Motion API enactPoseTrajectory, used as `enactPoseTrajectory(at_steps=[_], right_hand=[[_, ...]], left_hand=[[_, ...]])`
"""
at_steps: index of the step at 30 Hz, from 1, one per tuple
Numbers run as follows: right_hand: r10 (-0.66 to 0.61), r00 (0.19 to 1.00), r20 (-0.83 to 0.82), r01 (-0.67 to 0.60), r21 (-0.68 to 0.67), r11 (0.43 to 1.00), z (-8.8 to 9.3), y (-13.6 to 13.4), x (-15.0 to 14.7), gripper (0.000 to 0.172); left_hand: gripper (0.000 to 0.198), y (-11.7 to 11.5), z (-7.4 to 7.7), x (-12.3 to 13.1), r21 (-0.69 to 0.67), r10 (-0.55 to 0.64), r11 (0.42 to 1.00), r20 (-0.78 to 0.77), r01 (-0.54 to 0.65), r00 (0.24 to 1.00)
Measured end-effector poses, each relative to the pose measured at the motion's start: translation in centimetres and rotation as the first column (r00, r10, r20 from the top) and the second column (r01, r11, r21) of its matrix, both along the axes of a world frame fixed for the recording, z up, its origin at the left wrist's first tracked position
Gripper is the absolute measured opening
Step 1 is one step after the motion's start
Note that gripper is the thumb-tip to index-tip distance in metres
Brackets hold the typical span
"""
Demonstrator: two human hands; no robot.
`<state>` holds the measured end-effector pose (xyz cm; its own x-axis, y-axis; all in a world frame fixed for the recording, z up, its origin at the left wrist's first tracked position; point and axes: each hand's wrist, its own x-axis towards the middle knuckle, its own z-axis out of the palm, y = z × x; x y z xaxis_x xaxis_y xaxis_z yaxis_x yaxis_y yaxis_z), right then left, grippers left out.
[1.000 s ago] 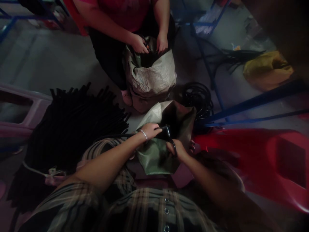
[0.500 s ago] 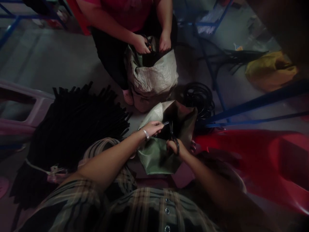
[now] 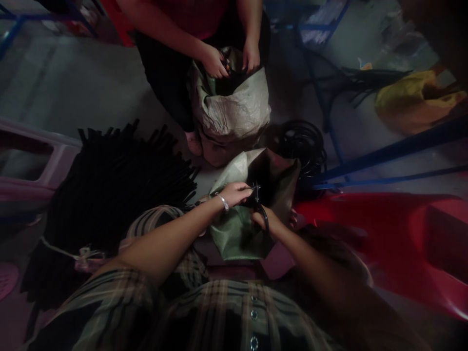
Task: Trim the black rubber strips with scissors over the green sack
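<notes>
Left hand (image 3: 236, 193) pinches a black tube end (image 3: 249, 189) beside the scissors (image 3: 260, 207) clenched in the right hand (image 3: 265, 219), both held over the open green woven sack (image 3: 234, 239) so anything dropped falls inside.

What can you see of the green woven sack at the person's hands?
The green woven sack looks like crumpled plastic weave, with a pale flap at its mouth. The mouth stands open and dark inside. It sits in front of the person, near a coil of black tubing. The left hand and right hand are at the mouth, the right holding black-handled scissors.
</notes>
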<state>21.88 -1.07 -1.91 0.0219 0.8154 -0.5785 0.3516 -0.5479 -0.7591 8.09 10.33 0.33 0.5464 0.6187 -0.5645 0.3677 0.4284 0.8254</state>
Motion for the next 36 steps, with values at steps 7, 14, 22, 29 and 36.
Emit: enactPoseTrajectory(at_steps=[7, 14, 22, 29, 36], right_hand=[[0.007, 0.998, 0.055, -0.006, -0.019, 1.0, 0.7, 0.3, -0.2, 0.01], [0.029, 0.999, 0.039, -0.025, -0.094, 0.995, 1.5, 0.2, -0.2, 0.017], [-0.099, 0.995, -0.028, 0.097, -0.076, 0.992, 1.2, -0.6, -0.8, 0.01], [-0.154, 0.988, -0.032, 0.15, -0.09, 0.985, -0.3, -1.1, -1.0, 0.009], [-0.156, 0.988, -0.02, 0.153, -0.09, 0.984, -0.7, -1.5, -1.1, 0.013]], left_hand=[[0.02, -0.1, -0.7, 0.0, 0.073, -0.024, 0.997, -0.013, 0.025, 1.0], [0.018, 0.0, -0.8, -0.1, 0.08, -0.038, 0.996, -0.044, 0.041, 0.998], [0.023, 0.2, -1.6, -0.2, 0.143, -0.044, 0.988, -0.076, 0.055, 0.996], [0.027, 0.5, -2.2, -0.5, 0.241, -0.082, 0.963, -0.151, 0.117, 0.985], [0.028, 0.8, -2.3, -0.6, 0.361, -0.12, 0.909, -0.251, 0.208, 0.961]])
